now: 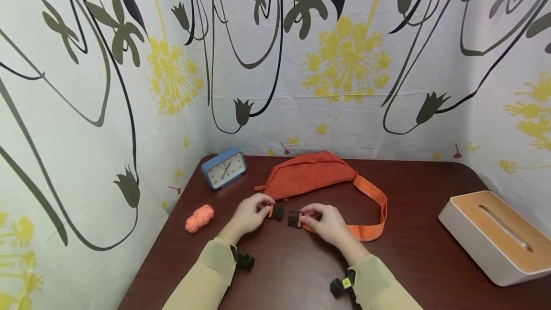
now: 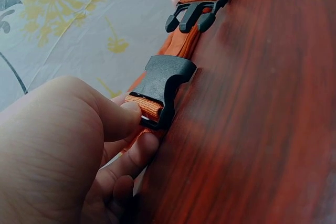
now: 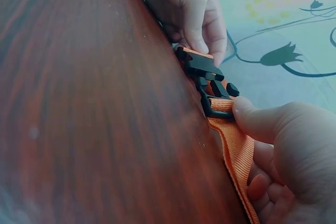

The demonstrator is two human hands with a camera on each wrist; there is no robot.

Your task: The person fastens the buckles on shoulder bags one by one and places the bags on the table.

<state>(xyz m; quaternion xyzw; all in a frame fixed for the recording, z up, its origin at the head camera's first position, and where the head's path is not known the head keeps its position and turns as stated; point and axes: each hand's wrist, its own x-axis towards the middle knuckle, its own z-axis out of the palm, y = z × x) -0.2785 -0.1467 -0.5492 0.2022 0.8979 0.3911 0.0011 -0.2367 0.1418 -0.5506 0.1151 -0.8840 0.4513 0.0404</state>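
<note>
An orange waist bag (image 1: 310, 172) lies at the back of the dark red table, its orange strap (image 1: 373, 231) looping round to the right. My left hand (image 1: 251, 213) pinches the webbing at the black socket half of the buckle (image 2: 167, 77). Facing it, my right hand (image 1: 325, 224) pinches the strap at the pronged half of the buckle (image 2: 197, 14). A small gap separates the two halves, prongs pointing toward the socket, in the head and left wrist views. In the right wrist view the prongs partly overlap the socket half (image 3: 202, 65) by perspective.
A blue alarm clock (image 1: 225, 168) stands at the back left, with a ball of coral yarn (image 1: 200, 218) nearer the left edge. On the right sits a white tissue box (image 1: 478, 240) with a wood-coloured lid. Patterned cloth walls (image 1: 275, 75) surround the table (image 1: 284, 271).
</note>
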